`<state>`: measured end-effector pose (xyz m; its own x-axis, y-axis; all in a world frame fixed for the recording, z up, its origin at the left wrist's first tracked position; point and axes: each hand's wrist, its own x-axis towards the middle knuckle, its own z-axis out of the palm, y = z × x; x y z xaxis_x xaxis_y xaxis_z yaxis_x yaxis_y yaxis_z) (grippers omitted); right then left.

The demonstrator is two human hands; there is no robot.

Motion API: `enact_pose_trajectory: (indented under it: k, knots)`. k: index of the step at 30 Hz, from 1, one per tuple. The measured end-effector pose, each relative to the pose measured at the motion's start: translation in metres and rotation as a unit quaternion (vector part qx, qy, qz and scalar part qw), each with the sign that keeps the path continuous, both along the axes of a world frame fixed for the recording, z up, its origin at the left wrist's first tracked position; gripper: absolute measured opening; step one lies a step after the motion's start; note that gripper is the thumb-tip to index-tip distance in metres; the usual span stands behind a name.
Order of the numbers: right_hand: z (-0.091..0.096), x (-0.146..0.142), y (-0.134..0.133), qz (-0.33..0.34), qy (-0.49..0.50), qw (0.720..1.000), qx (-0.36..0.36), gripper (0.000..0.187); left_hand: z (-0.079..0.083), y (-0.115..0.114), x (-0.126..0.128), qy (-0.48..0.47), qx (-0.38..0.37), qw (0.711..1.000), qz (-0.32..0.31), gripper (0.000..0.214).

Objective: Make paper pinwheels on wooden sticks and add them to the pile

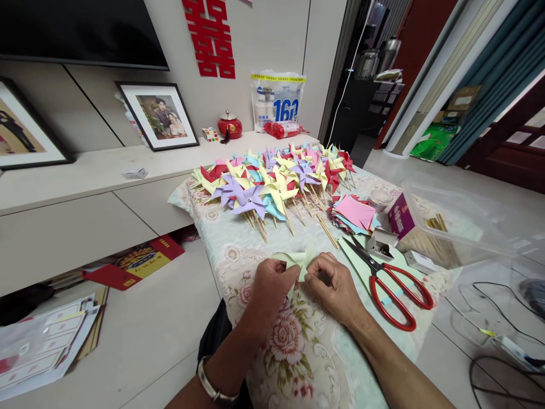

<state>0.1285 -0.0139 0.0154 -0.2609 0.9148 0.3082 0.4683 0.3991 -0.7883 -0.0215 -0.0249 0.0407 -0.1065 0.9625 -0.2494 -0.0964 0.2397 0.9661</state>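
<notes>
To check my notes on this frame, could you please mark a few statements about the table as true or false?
1. The left hand and right hand both pinch a pale green paper piece. True.
2. The scissors have blue handles. False: the handles are red.
3. The scissors lie to the right of the right hand. True.
4. The pinwheels are piled inside the clear plastic box. False: they lie on the tablecloth beyond the hands, and the box holds wooden sticks.
5. A metal band sits on the left hand's wrist. True.
</notes>
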Motion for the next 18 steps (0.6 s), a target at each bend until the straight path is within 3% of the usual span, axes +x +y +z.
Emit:
enact_pose_trajectory:
  k: [11,18]
  knots:
    - [0.0010,0.0003,0.0004,-0.004,0.014,1.000,-0.012,0.017,-0.0084,0.0014,-0.0037,-0.041,0.002,0.999,-0.027,0.024]
    - [0.0002,0.0004,0.0004,0.005,0.007,1.000,-0.009,0.017,-0.0081,0.0015,-0.0014,-0.012,0.006,1.000,-0.018,0.026]
